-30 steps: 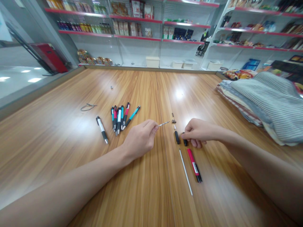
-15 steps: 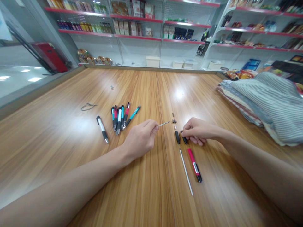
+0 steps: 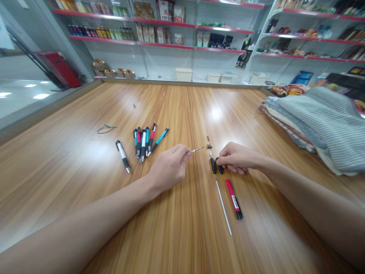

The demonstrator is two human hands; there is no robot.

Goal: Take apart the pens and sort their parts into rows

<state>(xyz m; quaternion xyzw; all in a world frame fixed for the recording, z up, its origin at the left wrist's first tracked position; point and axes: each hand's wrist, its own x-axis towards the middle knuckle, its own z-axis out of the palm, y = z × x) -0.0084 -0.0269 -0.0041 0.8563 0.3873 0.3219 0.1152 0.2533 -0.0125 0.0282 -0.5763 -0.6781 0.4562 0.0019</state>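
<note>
My left hand (image 3: 170,165) rests on the wooden table (image 3: 85,171), pinching a thin pen refill (image 3: 197,149) whose tip points right. My right hand (image 3: 236,157) is closed, its fingertips on a small black pen grip piece (image 3: 219,166). A second black grip piece (image 3: 212,165) lies just left of it. Tiny pen parts and a spring (image 3: 209,145) sit beyond them. Below my right hand lie a white refill tube (image 3: 223,207) and a red pen barrel (image 3: 234,199). A cluster of several assembled pens (image 3: 146,140) and one white pen (image 3: 123,156) lie left of my left hand.
A stack of folded cloths (image 3: 319,121) takes up the table's right side. A rubber band (image 3: 105,129) and a tiny part (image 3: 134,105) lie farther back on the left. Store shelves (image 3: 165,38) with goods line the back wall.
My right hand has slid the black grip piece slightly up and left, nearer the other grip piece. My left hand holds still with the refill.
</note>
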